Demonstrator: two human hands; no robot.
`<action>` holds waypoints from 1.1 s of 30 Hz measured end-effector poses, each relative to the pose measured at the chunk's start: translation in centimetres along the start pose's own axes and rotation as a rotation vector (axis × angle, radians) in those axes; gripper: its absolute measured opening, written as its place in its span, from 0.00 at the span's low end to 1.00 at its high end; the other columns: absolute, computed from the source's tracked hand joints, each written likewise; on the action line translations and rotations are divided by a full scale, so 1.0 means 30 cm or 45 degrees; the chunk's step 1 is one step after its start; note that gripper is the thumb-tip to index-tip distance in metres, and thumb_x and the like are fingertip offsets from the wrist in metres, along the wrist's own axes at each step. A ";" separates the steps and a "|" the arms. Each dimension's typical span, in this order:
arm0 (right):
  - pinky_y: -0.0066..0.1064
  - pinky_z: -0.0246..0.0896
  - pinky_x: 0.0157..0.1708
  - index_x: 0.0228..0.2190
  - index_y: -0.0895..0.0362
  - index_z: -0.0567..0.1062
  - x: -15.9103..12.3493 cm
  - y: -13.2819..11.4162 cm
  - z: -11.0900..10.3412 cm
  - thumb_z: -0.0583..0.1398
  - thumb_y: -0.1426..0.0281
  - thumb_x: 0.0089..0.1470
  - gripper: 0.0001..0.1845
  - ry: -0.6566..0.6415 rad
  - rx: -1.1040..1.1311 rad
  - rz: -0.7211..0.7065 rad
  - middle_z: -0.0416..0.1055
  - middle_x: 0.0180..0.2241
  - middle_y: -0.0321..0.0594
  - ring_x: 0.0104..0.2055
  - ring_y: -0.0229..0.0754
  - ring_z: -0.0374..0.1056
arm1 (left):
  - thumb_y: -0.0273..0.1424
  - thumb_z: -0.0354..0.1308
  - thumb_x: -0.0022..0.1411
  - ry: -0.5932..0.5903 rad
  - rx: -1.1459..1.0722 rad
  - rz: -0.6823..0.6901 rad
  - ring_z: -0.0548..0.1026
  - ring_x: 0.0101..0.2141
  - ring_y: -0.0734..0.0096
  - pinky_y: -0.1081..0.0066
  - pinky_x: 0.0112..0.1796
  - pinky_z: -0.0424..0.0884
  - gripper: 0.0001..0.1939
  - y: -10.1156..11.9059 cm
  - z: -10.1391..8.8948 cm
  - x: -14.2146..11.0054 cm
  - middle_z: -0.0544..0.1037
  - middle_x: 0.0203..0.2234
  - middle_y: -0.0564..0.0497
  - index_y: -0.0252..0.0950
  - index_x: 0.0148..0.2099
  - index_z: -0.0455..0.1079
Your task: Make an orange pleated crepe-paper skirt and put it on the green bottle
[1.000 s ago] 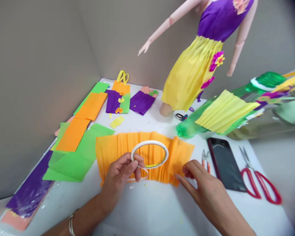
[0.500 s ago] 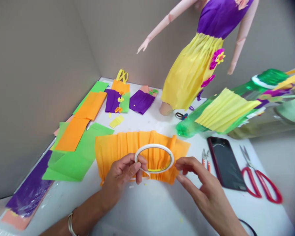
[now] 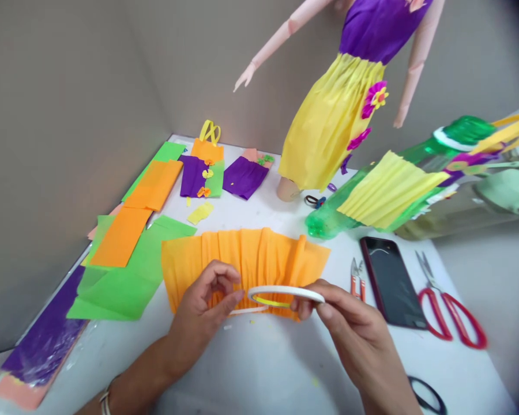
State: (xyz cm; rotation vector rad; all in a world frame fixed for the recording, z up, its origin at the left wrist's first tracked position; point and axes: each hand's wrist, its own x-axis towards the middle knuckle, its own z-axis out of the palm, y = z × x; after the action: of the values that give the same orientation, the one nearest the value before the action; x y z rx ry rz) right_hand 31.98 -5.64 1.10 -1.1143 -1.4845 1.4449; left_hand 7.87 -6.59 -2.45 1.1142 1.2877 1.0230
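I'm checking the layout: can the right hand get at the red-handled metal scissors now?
Probably yes, once the right hand lets go of the white ring-shaped tape roll; the scissors lie uncovered beyond the flat black phone.

My orange crepe paper [image 3: 259,253] looks matt and crinkly, tape roll [image 3: 285,290] pretty smooth. Scissors [image 3: 436,289] are shiny metal and red plastic, phone screen [image 3: 393,282] glossy.

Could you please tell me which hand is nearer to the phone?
Right: the right hand is just left of the phone, holding the tape roll; the left hand is farther left, by the orange paper.
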 end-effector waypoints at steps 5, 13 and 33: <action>0.32 0.66 0.40 0.44 0.51 0.78 -0.002 0.011 -0.005 0.56 0.67 0.67 0.11 0.003 -0.034 -0.007 0.74 0.35 0.41 0.40 0.44 0.71 | 0.27 0.58 0.68 -0.306 0.614 0.409 0.69 0.34 0.68 0.69 0.37 0.62 0.04 -0.009 -0.035 -0.012 0.74 0.31 0.54 0.38 0.37 0.70; 0.30 0.67 0.39 0.43 0.51 0.79 0.005 -0.010 -0.005 0.57 0.67 0.66 0.11 0.019 -0.116 -0.035 0.74 0.34 0.41 0.39 0.43 0.71 | 0.25 0.51 0.73 -0.333 0.980 0.776 0.67 0.37 0.65 0.65 0.42 0.59 0.09 -0.062 -0.040 -0.048 0.79 0.36 0.51 0.37 0.44 0.72; 0.28 0.66 0.40 0.40 0.50 0.79 0.004 -0.033 -0.012 0.57 0.67 0.66 0.10 -0.044 -0.173 -0.033 0.75 0.33 0.38 0.39 0.41 0.72 | 0.22 0.40 0.73 -0.421 1.527 0.962 0.65 0.61 0.66 0.60 0.62 0.56 0.24 -0.164 -0.055 -0.164 0.74 0.58 0.45 0.35 0.68 0.60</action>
State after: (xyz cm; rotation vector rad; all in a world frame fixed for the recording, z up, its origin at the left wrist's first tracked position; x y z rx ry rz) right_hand 32.20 -5.39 2.11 -1.1520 -1.6357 1.3690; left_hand 5.85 -12.25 -6.31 2.6953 1.1856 0.4234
